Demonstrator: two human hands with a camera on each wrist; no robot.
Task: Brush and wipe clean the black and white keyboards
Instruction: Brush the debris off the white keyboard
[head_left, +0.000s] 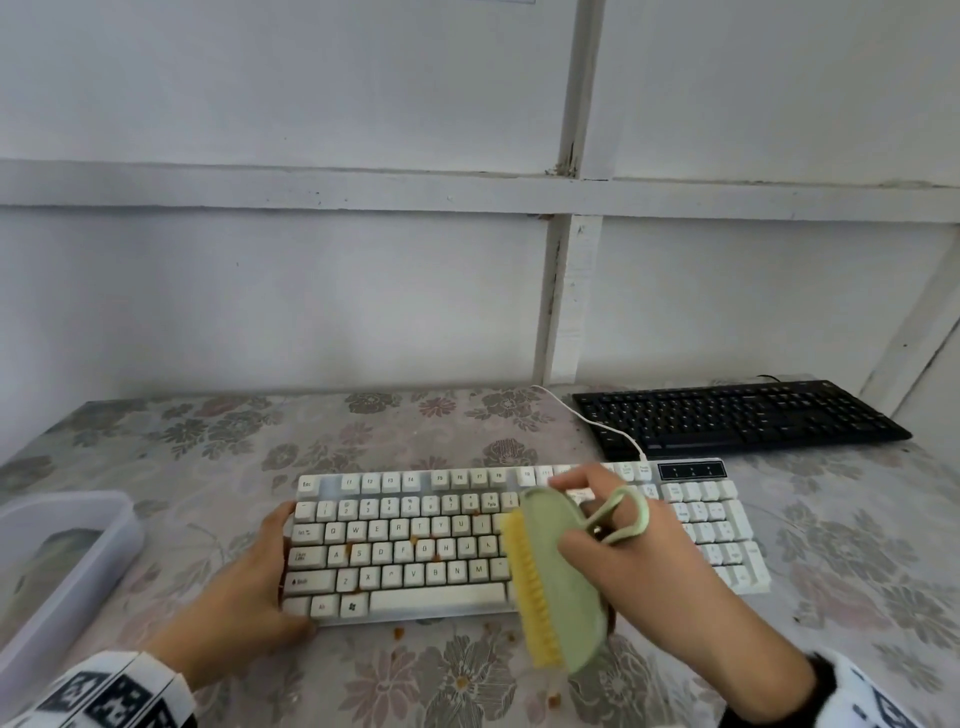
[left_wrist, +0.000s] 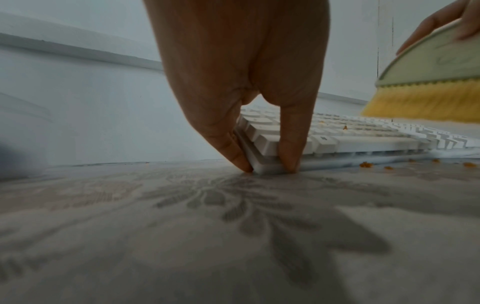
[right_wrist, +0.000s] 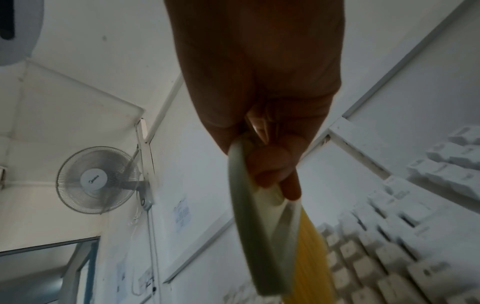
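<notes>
- The white keyboard (head_left: 519, 540) lies flat on the flower-patterned surface (head_left: 208, 441), close to the person; the black keyboard (head_left: 737, 415) sits behind it to the right, against the wall, well clear of both hands.
- The left hand (head_left: 260, 582) braces the white keyboard's left end: in the left wrist view, one fingertip pushes on the end edge and another on the front edge at the corner, fingers straight, not wrapped around anything.
- The right hand (head_left: 639, 561) grips a green brush (head_left: 561, 582) with yellow bristles, fingers curled on its back. The brush is tilted over the keyboard's right-middle part; it looks lifted off the keys, though I can't be sure.
- Orange-brown crumbs (head_left: 415, 540) sit among the letter keys, and more lie on the surface by the front edge.
- The keyboard looks light and stiff, likely to slide on the smooth cloth, so pinning a corner makes sense. The key caps seem loose enough to catch, so gentle strokes towards the front edge seem wise.
- A clear plastic tub (head_left: 62, 561) stands at the left.
- The black keyboard looks untouched; wiping is yet to come.
</notes>
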